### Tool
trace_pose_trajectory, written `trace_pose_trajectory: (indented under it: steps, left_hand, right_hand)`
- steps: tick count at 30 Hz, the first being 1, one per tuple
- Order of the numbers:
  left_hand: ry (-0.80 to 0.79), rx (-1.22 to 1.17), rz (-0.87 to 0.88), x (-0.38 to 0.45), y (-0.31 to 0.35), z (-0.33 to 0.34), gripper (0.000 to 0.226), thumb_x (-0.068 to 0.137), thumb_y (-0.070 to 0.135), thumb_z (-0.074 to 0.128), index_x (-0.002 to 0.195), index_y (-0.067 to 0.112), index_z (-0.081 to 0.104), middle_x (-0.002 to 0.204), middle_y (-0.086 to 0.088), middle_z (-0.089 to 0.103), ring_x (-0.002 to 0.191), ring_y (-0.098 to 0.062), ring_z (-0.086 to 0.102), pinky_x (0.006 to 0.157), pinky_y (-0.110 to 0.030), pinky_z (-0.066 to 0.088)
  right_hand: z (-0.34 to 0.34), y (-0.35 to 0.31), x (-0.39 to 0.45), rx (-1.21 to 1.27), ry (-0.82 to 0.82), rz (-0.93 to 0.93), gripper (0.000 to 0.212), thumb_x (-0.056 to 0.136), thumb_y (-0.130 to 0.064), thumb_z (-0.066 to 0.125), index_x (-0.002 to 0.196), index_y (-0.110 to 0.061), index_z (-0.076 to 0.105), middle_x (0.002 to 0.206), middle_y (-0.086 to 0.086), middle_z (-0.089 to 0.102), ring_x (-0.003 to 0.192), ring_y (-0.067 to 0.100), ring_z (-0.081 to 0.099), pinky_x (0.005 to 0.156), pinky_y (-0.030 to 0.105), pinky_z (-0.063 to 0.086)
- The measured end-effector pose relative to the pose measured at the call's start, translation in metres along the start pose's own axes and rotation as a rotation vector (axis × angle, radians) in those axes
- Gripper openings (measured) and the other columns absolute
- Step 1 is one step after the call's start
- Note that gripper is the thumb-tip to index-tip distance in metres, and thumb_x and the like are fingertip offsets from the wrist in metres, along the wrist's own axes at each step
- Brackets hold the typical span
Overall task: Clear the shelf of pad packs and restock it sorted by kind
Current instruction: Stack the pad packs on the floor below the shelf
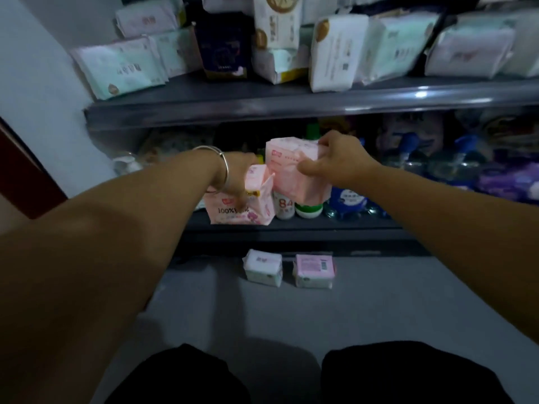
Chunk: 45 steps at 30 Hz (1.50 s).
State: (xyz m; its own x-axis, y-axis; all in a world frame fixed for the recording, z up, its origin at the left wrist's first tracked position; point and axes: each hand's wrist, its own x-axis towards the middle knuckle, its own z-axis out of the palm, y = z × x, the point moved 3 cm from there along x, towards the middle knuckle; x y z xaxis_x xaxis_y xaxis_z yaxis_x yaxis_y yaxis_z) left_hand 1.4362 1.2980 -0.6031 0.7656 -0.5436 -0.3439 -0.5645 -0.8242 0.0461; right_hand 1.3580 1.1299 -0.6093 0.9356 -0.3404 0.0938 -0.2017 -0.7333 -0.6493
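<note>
A pink pad pack [294,167] is held aloft in front of the lower shelf [291,225], gripped by the right hand [338,161], while the left hand [236,176] clutches a second pink pack [242,205] resting on that shelf's edge. Two small packs [264,268] sit on the grey floor [291,316] below; assorted packs crowd the upper shelf [291,100].

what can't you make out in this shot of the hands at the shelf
Head view only:
- Left hand fingertips: hidden behind the pink packs.
- Goods at the lower shelf's back: too dark and blurred.
- Small print on the lifted pink pack in the right hand: blurred.
- Top-shelf packs: cut off by the upper edge.
</note>
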Motion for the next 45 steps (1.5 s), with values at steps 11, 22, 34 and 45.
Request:
trace_pose_trajectory:
  steps: [11,22,34,45]
  left_hand:
    - [-0.072,0.103,0.143,0.065,0.103,0.112,0.078,0.065,0.03,0.081,0.13,0.013,0.042,0.129,-0.01,0.049,0.113,-0.027,0.051,0.095,-0.034,0.046]
    - [-0.076,0.135,0.255,0.173,0.235,0.217,0.084,0.069,0.038,0.076,0.135,0.015,0.031,0.138,-0.008,0.041,0.127,-0.029,0.037,0.103,-0.043,0.031]
    - [-0.048,0.154,0.204,0.238,0.258,0.293,0.081,0.071,0.032,0.078,0.137,0.015,0.034,0.135,-0.009,0.039,0.125,-0.029,0.037,0.1,-0.038,0.032]
    - [-0.031,0.147,0.156,0.254,0.254,0.326,0.089,0.079,0.026,0.072,0.146,0.007,0.017,0.143,-0.014,0.032,0.13,-0.03,0.031,0.103,-0.041,0.032]
  right_hand:
    - [0.008,0.151,-0.039,-0.161,-0.212,0.194,0.073,0.075,-0.027,0.076,0.135,-0.007,0.04,0.134,0.012,0.047,0.117,0.027,0.049,0.088,0.032,0.042]
    - [0.023,0.328,-0.046,-0.37,-0.326,0.415,0.074,0.072,-0.018,0.076,0.135,-0.008,0.039,0.132,0.011,0.045,0.121,0.026,0.043,0.099,0.033,0.04]
    - [0.077,0.4,-0.025,-0.467,-0.324,0.587,0.064,0.086,-0.013,0.062,0.14,-0.002,0.03,0.137,0.016,0.039,0.127,0.029,0.036,0.109,0.035,0.031]
    - [0.083,0.419,-0.027,-0.448,-0.303,0.665,0.068,0.08,-0.01,0.069,0.138,-0.005,0.032,0.134,0.016,0.039,0.126,0.03,0.035,0.107,0.04,0.037]
